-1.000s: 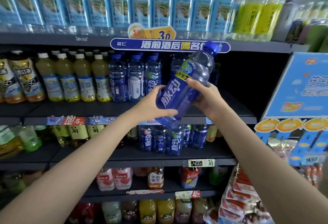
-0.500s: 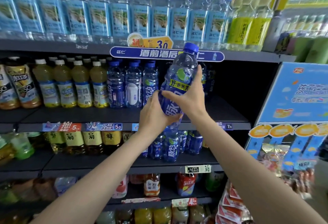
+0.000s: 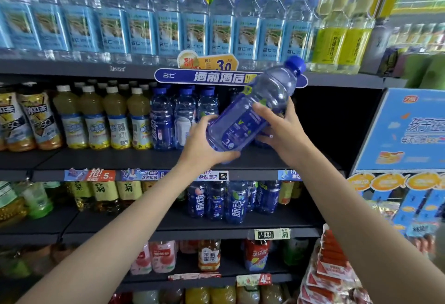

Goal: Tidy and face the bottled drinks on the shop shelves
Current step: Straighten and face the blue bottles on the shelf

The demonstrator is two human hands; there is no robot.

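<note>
Both the left hand (image 3: 207, 144) and right hand (image 3: 280, 128) gripped a tilted, blue-capped, translucent blue plastic bottle (image 3: 255, 108), its fine-print label side showing.

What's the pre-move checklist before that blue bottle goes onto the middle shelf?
1. Grip: left hand holds the base, right hand the body of the blue bottle: ok.
2. Upright: tilted, cap up-right: not ok.
3. Label front facing out: small print shows: not ok.
4. Free slot right of the blue row: dark gap: ok.
5. Cap sealed: cannot tell.
</note>
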